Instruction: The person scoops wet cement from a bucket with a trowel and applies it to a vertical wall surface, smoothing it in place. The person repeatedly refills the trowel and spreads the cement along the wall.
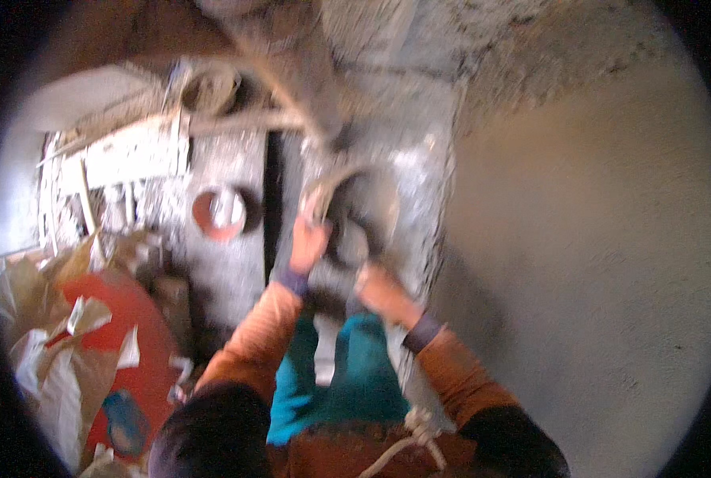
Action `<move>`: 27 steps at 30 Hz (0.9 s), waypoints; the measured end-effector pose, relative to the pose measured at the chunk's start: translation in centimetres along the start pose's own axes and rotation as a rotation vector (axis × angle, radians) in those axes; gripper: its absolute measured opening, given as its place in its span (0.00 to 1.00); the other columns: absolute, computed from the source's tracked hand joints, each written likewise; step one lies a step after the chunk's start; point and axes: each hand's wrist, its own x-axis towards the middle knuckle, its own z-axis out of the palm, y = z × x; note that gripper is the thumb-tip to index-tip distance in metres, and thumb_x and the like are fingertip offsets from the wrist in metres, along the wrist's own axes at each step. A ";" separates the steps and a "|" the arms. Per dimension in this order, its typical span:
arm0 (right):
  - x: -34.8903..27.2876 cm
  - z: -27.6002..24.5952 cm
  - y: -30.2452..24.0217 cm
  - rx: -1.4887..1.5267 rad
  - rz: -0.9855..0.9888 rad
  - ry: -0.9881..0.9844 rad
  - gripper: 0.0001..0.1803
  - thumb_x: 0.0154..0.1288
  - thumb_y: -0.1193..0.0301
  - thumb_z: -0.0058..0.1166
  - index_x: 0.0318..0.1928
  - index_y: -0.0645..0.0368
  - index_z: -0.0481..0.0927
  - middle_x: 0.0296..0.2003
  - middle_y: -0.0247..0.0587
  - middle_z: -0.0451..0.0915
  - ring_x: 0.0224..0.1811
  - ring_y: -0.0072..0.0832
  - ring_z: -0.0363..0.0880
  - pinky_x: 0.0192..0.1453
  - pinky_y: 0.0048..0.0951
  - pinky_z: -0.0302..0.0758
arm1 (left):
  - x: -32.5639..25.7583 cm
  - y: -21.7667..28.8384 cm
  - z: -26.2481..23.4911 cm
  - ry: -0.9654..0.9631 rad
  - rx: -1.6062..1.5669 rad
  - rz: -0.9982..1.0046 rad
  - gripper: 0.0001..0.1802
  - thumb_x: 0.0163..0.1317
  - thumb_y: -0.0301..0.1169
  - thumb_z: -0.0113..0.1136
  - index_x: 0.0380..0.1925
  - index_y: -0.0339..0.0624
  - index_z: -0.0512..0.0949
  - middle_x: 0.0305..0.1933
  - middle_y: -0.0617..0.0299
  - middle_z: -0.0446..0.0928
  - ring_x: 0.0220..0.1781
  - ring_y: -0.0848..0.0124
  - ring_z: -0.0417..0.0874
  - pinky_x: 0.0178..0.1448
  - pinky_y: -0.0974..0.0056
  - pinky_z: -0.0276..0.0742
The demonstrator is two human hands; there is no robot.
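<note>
A round, shallow grey basin [385,191] with a pale, dusty rim lies in front of my legs. My left hand [311,241] is closed round its left rim. Low and to the right, near the basin's near edge, my right hand [385,293] has its fingers curled together; motion blur hides what they hold, if anything. Between the two hands, over the basin's near part, shows a small rounded pale grey shape [350,242], whose kind I cannot make out.
Left of the basin, a reddish-brown bowl [218,213] rests on a grey slab. Another round vessel [210,89] sits farther back. Crumpled pale sacks [76,358] and a red surface [136,319] fill the lower left. A grey, rough wall-like surface [586,263] borders the right.
</note>
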 end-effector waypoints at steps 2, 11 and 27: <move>-0.3 -4.0 1.3 0.348 0.152 -0.128 0.17 0.66 0.61 0.49 0.37 0.63 0.79 0.35 0.56 0.79 0.39 0.51 0.79 0.45 0.48 0.76 | 0.6 2.5 -0.9 -0.024 -0.016 -0.084 0.38 0.46 0.19 0.51 0.65 0.35 0.69 0.67 0.47 0.72 0.75 0.56 0.63 0.80 0.57 0.46; -1.3 -2.1 6.0 1.680 0.651 -0.402 0.07 0.66 0.65 0.57 0.39 0.52 0.77 0.25 0.30 0.75 0.19 0.26 0.73 0.20 0.29 0.71 | -0.4 4.3 0.4 -0.097 -0.181 -0.119 0.42 0.44 0.15 0.50 0.68 0.33 0.65 0.67 0.57 0.71 0.72 0.67 0.65 0.74 0.69 0.55; -0.5 -8.6 6.1 0.170 0.691 -0.242 0.20 0.67 0.61 0.49 0.48 0.64 0.78 0.43 0.59 0.83 0.45 0.52 0.82 0.53 0.48 0.77 | 0.6 5.2 3.5 0.014 0.067 0.010 0.34 0.46 0.20 0.55 0.61 0.33 0.73 0.58 0.58 0.77 0.57 0.70 0.75 0.62 0.69 0.66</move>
